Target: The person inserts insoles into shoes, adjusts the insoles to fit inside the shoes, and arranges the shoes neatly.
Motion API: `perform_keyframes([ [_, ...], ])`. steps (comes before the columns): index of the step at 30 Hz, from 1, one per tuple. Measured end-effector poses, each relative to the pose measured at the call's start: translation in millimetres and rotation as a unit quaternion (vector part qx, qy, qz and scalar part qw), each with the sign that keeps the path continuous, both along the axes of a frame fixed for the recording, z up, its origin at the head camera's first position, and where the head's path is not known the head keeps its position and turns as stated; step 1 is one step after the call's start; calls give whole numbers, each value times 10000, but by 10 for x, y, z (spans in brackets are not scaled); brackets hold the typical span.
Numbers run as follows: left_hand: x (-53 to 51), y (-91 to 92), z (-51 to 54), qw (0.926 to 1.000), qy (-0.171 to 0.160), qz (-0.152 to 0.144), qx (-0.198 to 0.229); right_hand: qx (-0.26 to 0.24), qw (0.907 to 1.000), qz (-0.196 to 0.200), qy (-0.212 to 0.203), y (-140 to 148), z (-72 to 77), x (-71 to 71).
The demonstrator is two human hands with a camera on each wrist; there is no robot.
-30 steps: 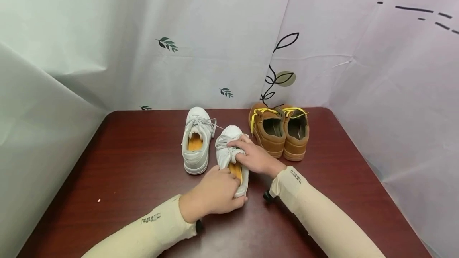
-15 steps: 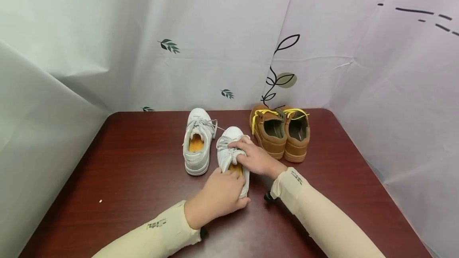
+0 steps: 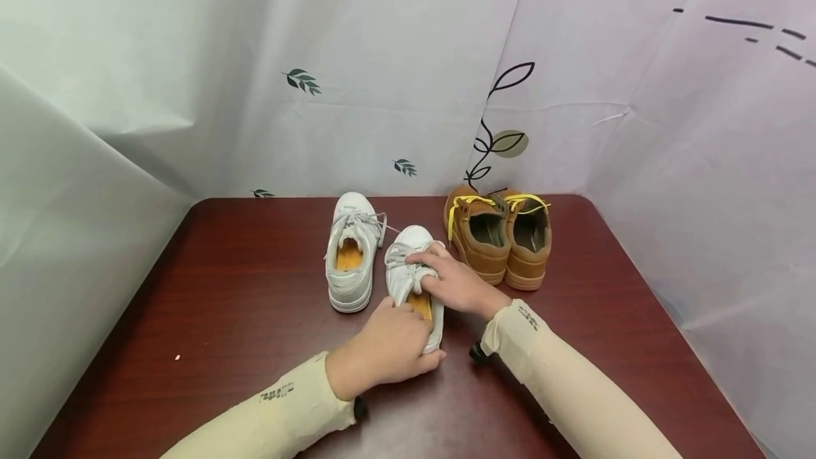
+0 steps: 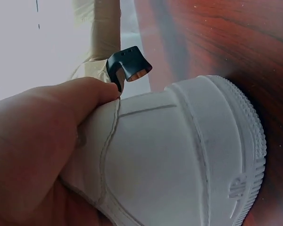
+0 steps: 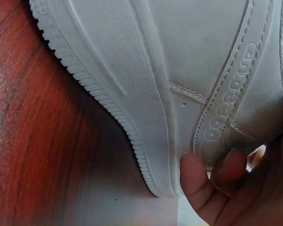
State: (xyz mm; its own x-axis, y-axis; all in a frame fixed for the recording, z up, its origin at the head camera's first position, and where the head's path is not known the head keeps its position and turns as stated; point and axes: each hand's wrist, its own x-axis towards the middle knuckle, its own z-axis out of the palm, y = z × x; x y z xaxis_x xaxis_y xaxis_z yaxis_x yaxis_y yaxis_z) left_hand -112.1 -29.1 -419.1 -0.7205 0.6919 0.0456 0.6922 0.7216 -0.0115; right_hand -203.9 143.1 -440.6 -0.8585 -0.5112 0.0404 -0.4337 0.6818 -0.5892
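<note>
A white sneaker (image 3: 400,276) with grey laces and an orange insole (image 3: 421,304) is between both hands, toe pointing away. My left hand (image 3: 385,342) grips its heel, the fingers over the collar into the opening and the thumb on the outer heel; the left wrist view shows the thumb on the heel's upper edge (image 4: 151,150). Across the laces and tongue lies my right hand (image 3: 455,278), holding the shoe. In the right wrist view, fingertips (image 5: 193,169) touch the shoe's side. The left fingers' ends inside the shoe are hidden.
The matching white sneaker (image 3: 350,253) stands to the left, its laces loose. Two brown shoes (image 3: 481,253) with yellow laces stand side by side at the back right of the dark red table (image 3: 255,317). White curtains (image 3: 382,76) surround the table.
The left hand has shifted slightly right at the heel since one second ago, and its fingers have moved a little over the insole. The right hand and the other shoes keep their places.
</note>
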Motion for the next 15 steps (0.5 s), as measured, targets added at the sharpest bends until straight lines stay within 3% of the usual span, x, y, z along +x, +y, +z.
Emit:
perform_keyframes([
  [10,15,-10,-30,9998,-36,132,168,-95,9999,64,-5,-24,32,17],
  [15,60,-10,-86,9988,288,126,372,-20,9999,97,18,-5,22,45],
])
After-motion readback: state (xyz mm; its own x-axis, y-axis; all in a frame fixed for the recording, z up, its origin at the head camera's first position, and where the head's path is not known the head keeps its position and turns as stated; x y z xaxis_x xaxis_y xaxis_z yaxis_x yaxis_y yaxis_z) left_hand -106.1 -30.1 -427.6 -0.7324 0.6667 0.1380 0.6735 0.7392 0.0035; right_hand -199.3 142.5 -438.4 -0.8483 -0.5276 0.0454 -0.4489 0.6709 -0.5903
